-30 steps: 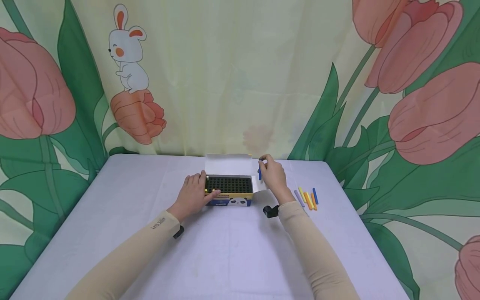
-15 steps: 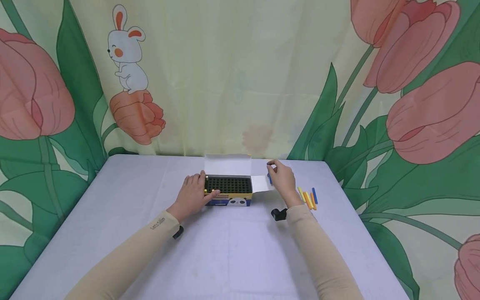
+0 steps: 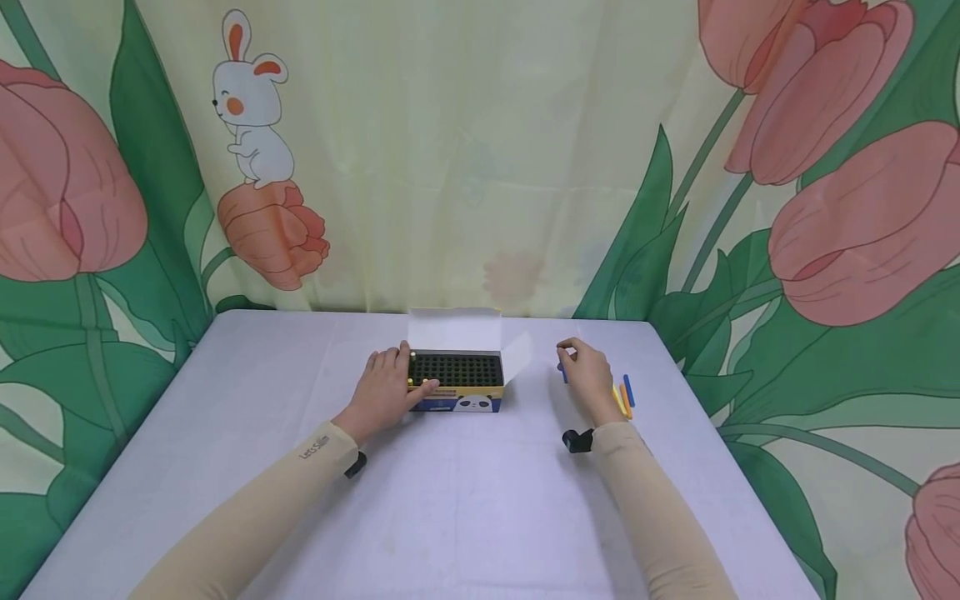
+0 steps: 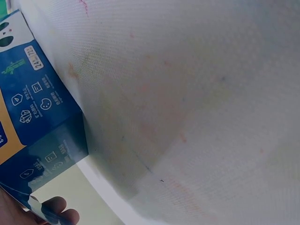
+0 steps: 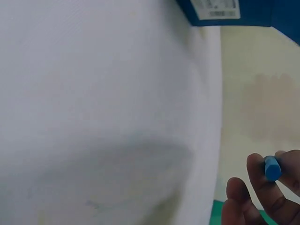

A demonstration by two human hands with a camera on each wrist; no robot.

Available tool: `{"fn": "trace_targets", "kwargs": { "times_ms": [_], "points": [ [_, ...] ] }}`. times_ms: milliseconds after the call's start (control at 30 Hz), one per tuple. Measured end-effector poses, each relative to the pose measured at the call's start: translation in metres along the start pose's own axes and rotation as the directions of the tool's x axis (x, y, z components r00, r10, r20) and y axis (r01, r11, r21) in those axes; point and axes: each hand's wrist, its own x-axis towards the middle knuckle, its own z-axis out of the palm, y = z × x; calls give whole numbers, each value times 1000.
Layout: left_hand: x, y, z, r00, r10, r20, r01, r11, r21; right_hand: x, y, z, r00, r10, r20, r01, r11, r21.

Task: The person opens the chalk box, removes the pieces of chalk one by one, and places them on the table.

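A short blue cylindrical stick [image 5: 272,168], crayon-like, is pinched between the thumb and fingers of the right hand [image 3: 588,377], held above the table to the right of the box. Seen from the head camera, the blue, yellow and white cardboard box [image 3: 442,405] with a panda face lies at nine o'clock from that stick, well apart. Most holes in its black gridded holder [image 3: 459,369] look dark; a few pale or yellow tips [image 3: 426,382] show near its left end. The white lid [image 3: 454,327] stands raised at twelve o'clock, and a white side flap [image 3: 517,357] sticks out between two and three. At the box's nine o'clock end rests the left hand [image 3: 384,387], its thumb stretched along the front rim; whether it grips or merely presses, I cannot tell.

Between three and four o'clock from the held stick lie loose yellow [image 3: 618,399], orange [image 3: 625,398] and blue sticks [image 3: 628,390] on the white-clothed table [image 3: 450,500], partly behind the right wrist.

The step in hand seems to be carrying one stick between holder and loose group; its direction is unclear. The next move calls for a steady pinch and a gentle lowering.
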Motion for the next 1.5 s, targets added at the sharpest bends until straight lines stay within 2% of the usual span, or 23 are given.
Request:
{"fn": "trace_targets", "kwargs": {
  "times_ms": [433, 700, 900, 1133, 1500],
  "points": [
    [1, -1, 5, 1000, -3, -3, 3, 1000, 0, 1, 39, 0, 992, 89, 86, -78, 989, -123],
    [1, -1, 4, 1000, -10, -4, 9, 1000, -10, -2, 48, -4, 986, 133, 100, -112, 975, -191],
    [1, -1, 3, 1000, -8, -2, 8, 1000, -15, -2, 54, -4, 993, 84, 89, -60, 967, -246],
    [1, 0, 2, 1000, -6, 9, 6, 1000, -3, -1, 62, -2, 997, 28, 77, 1, 934, -357],
    [2, 0, 2, 1000, -9, 14, 9, 1000, -3, -2, 62, -1, 996, 49, 73, -22, 941, -337]
  ]
}}
